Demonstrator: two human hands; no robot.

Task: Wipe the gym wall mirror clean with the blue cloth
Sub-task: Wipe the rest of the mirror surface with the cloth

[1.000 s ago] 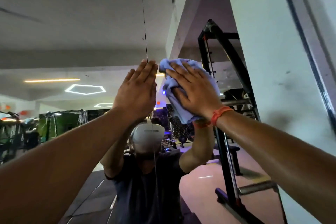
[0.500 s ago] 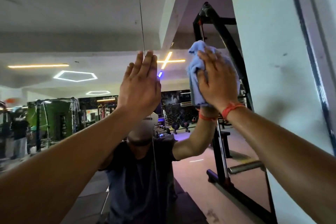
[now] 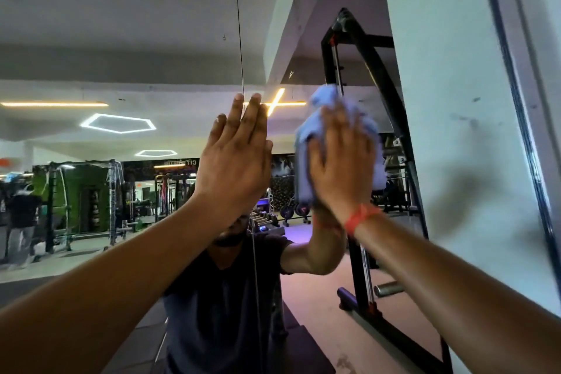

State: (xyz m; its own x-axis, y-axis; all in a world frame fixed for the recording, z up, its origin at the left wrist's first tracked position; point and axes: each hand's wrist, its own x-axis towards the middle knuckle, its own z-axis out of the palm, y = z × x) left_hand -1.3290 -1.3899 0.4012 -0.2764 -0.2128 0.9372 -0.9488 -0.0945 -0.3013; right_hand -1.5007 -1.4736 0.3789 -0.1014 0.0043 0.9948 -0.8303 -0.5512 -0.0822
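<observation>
The right hand point(image 3: 340, 161) is pressing the cloth point(image 3: 303, 143) flat against the mirror point(image 3: 170, 39), fingers straight and spread over the fabric, palm bearing on it. The cloth is looking pale blue and soft, bunched into loose folds, and it is blurring at the edges; a tuft is poking up above the fingertips, more is spilling out past the thumb side, and a little is showing beyond the little-finger side. An orange band point(image 3: 361, 217) is sitting on the wrist just below that hand. The left hand point(image 3: 236, 155) is resting flat on the glass just beside the right one, fingers straight and held together, holding nothing, its fingertips lying over the thin vertical seam point(image 3: 238, 24) that is running up the mirror. The two hands are staying apart, a narrow gap of glass between them. Behind the hands, the mirror is showing the person's own arms and dark shirt, a black rack point(image 3: 361, 252) just past the right wrist, and glowing ceiling lights point(image 3: 118, 123) out beyond the left hand. To the right of the right arm, the mirror's dark edge strip point(image 3: 522, 130) is running down against a pale wall point(image 3: 546, 24).
</observation>
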